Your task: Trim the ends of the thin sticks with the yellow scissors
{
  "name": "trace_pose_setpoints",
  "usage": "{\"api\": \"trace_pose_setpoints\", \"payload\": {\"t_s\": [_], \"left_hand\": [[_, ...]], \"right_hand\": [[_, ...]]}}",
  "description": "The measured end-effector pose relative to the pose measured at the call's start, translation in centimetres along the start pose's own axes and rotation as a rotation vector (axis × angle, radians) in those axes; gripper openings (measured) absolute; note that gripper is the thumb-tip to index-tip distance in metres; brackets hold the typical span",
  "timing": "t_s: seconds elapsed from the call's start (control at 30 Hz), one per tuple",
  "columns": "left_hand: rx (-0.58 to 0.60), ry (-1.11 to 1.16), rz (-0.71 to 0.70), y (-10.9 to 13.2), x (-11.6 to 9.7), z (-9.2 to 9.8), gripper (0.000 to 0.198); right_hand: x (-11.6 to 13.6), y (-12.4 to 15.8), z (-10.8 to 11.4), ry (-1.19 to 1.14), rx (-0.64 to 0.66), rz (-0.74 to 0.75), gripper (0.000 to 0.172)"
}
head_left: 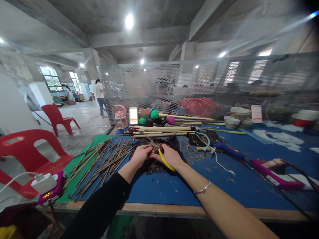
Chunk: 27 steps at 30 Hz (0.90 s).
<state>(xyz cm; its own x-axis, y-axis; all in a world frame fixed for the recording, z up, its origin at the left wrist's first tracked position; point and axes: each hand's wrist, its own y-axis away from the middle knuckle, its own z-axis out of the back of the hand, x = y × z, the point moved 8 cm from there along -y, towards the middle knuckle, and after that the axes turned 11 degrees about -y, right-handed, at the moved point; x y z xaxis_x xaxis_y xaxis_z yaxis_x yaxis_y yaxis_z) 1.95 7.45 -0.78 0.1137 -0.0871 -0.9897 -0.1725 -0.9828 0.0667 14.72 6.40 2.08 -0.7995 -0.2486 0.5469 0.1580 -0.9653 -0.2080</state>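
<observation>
My right hand (171, 157) is closed on scissors with a yellow handle (164, 160), whose blades point up and left. My left hand (140, 156) meets it at the middle, its fingers pinched together near the blades. What those fingers hold is hidden and too small to name. Beneath both hands lies a dark cloth (149, 167) strewn with brown scraps. Loose thin brown sticks (109, 162) are spread just left of my left hand.
Pale poles (161, 134) lie across the blue tabletop (159, 191) behind my hands. A blue-handled tool (228, 150) and a purple power strip (276, 174) are at right. Beyond stands a perforated metal screen (139, 78). Red chairs (35, 146) stand left; farther off, a person (99, 96) stands.
</observation>
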Motion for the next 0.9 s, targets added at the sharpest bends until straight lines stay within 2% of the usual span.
{"api": "trace_pose_setpoints", "payload": {"t_s": [0.13, 0.33, 0.43, 0.7, 0.9], "left_hand": [[0.02, -0.028, -0.011, 0.0, 0.0, -0.2, 0.015], [-0.065, -0.048, -0.009, 0.1, -0.2, 0.2, 0.027], [-0.069, -0.062, -0.005, 0.1, -0.1, 0.3, 0.029], [-0.087, -0.15, 0.024, -0.1, 0.3, 0.7, 0.023], [-0.114, -0.319, -0.002, -0.1, 0.1, 1.0, 0.022]], "right_hand": [[0.1, 0.0, -0.1, -0.028, 0.019, 0.009, 0.063], [-0.3, 0.0, 0.2, 0.055, 0.024, -0.02, 0.062], [-0.2, 0.0, 0.2, 0.058, 0.035, -0.02, 0.062], [-0.6, -0.1, 0.0, 0.04, 0.068, -0.044, 0.062], [-0.7, 0.0, -0.1, 0.039, 0.089, -0.053, 0.063]]}}
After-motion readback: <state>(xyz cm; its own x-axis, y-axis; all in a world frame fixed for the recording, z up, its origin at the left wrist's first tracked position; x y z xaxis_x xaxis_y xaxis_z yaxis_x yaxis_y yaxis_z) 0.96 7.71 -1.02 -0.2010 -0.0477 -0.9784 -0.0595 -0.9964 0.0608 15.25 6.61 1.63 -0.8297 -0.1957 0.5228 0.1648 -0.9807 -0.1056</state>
